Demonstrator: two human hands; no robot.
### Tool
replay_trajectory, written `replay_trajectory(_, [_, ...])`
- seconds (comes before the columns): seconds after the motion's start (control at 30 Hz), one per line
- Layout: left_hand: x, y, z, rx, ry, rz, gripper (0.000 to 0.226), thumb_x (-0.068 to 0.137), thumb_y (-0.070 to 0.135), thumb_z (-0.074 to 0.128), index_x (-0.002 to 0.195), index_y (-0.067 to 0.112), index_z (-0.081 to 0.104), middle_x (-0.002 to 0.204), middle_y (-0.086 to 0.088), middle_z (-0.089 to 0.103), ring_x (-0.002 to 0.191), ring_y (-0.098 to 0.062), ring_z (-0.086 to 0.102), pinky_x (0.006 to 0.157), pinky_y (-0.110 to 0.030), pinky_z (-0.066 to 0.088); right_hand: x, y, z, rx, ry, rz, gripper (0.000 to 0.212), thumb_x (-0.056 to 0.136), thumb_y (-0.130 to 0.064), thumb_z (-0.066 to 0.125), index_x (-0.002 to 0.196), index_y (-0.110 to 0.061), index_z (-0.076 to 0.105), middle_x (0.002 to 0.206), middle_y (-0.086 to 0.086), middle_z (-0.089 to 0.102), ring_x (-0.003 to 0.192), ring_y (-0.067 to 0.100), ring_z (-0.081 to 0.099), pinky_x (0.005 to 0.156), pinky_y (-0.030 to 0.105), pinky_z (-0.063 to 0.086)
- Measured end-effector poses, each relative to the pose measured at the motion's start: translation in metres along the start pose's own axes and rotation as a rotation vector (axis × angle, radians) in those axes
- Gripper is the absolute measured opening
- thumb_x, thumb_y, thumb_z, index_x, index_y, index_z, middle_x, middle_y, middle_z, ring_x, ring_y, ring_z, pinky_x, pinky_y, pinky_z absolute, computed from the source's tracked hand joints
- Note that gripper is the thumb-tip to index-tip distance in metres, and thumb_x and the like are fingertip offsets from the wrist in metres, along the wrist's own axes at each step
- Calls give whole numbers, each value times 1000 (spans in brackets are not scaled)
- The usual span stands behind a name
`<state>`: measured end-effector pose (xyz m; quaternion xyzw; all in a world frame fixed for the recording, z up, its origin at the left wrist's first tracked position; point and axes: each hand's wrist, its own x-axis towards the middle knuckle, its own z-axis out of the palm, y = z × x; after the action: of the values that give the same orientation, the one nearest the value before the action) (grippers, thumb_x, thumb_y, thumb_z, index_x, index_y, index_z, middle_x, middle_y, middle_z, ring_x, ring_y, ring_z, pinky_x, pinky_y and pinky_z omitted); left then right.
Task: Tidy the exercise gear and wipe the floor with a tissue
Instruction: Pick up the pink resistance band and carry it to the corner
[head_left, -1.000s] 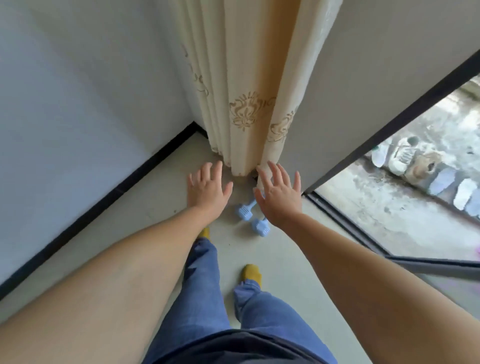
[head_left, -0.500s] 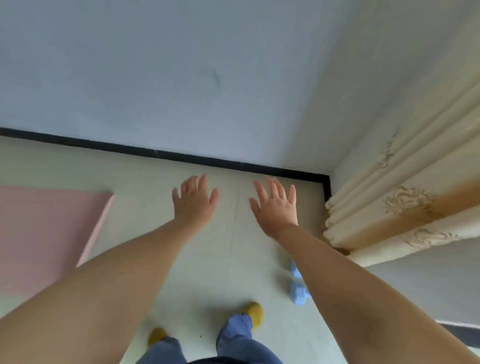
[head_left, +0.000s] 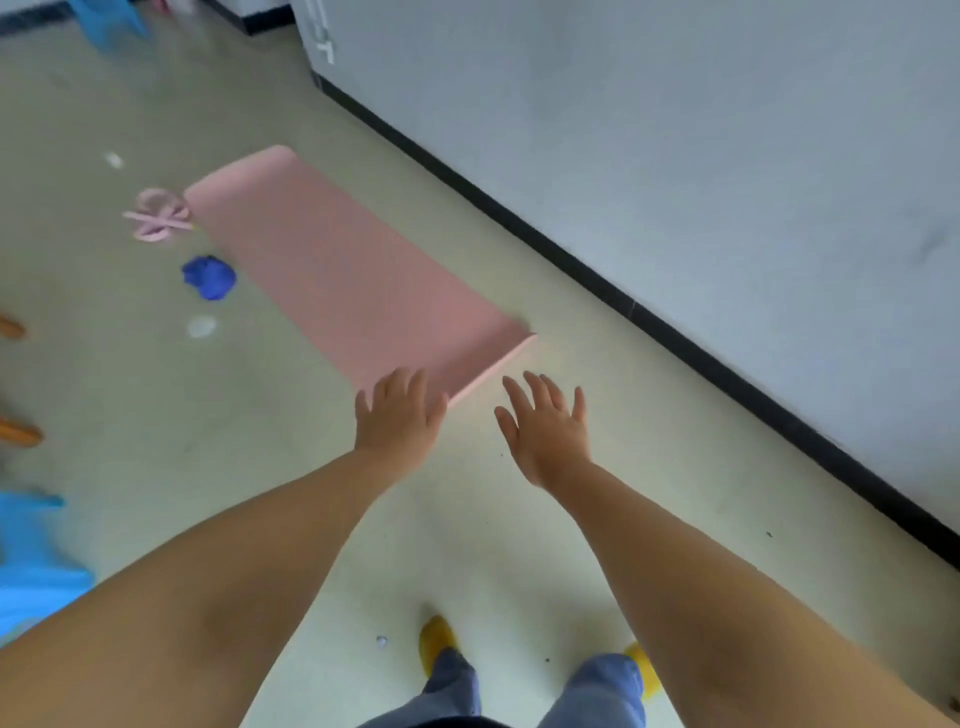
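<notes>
Above pink mat (head_left: 343, 275) edge — L hand (head_left: 397, 415), R hand (head_left: 545, 428) empty, fingers spread.

Left hand (head_left: 397, 415) covers the near corner of the pink mat (head_left: 332, 270). Blue plastic item (head_left: 31, 561) cut off at left edge; two orange pieces (head_left: 18, 434) likewise. Pink straps (head_left: 156, 215) and blue lump (head_left: 209, 277) blurred, unidentifiable. Small white spots (head_left: 201, 326) unclear.

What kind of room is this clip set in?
Probably a room at home used for exercise: a pink mat lies flat on a pale hard floor beside a plain wall, with a pink band next to it.
</notes>
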<state>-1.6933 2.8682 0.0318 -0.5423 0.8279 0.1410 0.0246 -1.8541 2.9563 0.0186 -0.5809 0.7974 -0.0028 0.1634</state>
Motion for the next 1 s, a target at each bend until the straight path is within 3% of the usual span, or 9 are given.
replay_trajectory(0.13, [-3,-98,-36,-9,85,-163,50,100,42,29,144,20,30,150,-5,30,137,-24,27,113,-50,17,41,-102,-9,-65,29,-246,60,96,-49,0,152,-29,11,160,0,11,147,18,6,117,52,2])
replay_trajectory(0.4, [11,-220,-68,-53,132,-357,53,100,44,22,148,19,21,154,-6,21,141,-23,19,115,-51,11,129,-229,-14,-204,14,-511,54,101,-46,13,152,-28,12,160,2,10,147,20,6,117,53,1])
replay_trajectory(0.57, [66,-273,-81,-15,126,-407,54,100,45,21,149,20,18,154,-6,20,141,-23,19,115,-50,12,200,-289,-11,-238,12,-596,78,82,-54,-15,152,-30,10,160,0,9,147,18,6,117,52,0])
replay_trajectory(0.73, [148,-327,-99,-18,86,-464,56,100,46,20,149,21,15,155,-6,18,141,-22,19,116,-49,12,296,-338,-23,-259,-32,-638,60,96,-49,4,152,-28,8,160,1,7,148,18,4,118,52,-1])
replay_trajectory(0.87, [203,-373,-123,-11,99,-515,55,100,45,21,150,21,14,155,-5,17,141,-22,20,116,-48,13,375,-380,-38,-338,-80,-691,68,91,-52,-6,152,-27,7,160,1,7,147,19,4,117,53,0])
replay_trajectory(0.93, [223,-402,-134,-34,100,-557,55,100,45,21,150,21,14,155,-4,16,141,-21,20,116,-48,13,413,-409,-41,-348,-106,-704,56,100,-47,11,152,-27,9,160,1,9,147,19,6,117,53,2])
replay_trajectory(1.0, [239,-437,-142,-26,112,-607,55,100,45,20,150,22,13,155,-4,16,141,-22,19,116,-48,13,443,-445,-38,-342,-86,-761,55,100,-45,12,152,-26,12,159,2,11,147,21,8,116,53,2])
